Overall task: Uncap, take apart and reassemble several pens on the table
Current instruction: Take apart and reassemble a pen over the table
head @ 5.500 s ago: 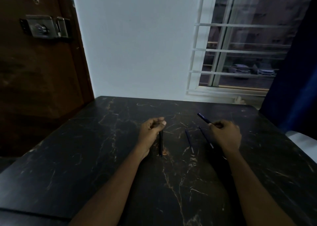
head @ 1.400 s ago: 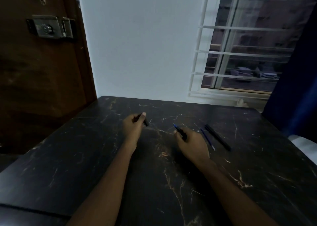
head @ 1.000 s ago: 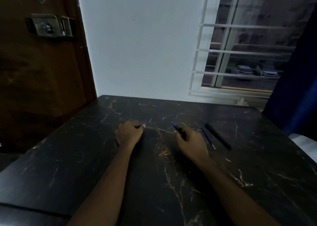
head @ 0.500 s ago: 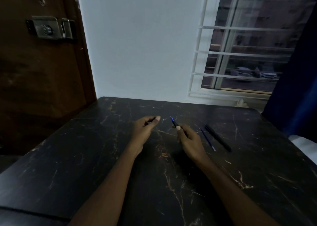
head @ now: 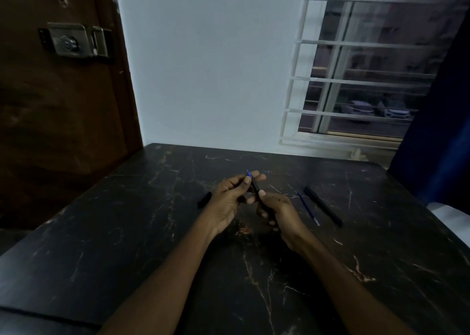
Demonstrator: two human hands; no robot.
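Both hands have come together since half a second ago: my left hand (head: 229,197) now pinches the front of the pen (head: 253,186) just behind its blue tip, thumb on top, while my right hand (head: 277,211) grips the rear of the barrel in curled fingers. I see the pen held between them over the dark marble table (head: 127,245), tip pointing away from me. A black cap (head: 204,199) lies just left of the left hand. Off to the right, a thin blue refill (head: 308,207) and a black barrel (head: 323,205) lie side by side

A dark veined desk (head: 127,245) lies under the fingers (head: 260,177); beyond them left, a brown door (head: 63,136) with metal lock (head: 76,41); right, a barred window (head: 356,80).
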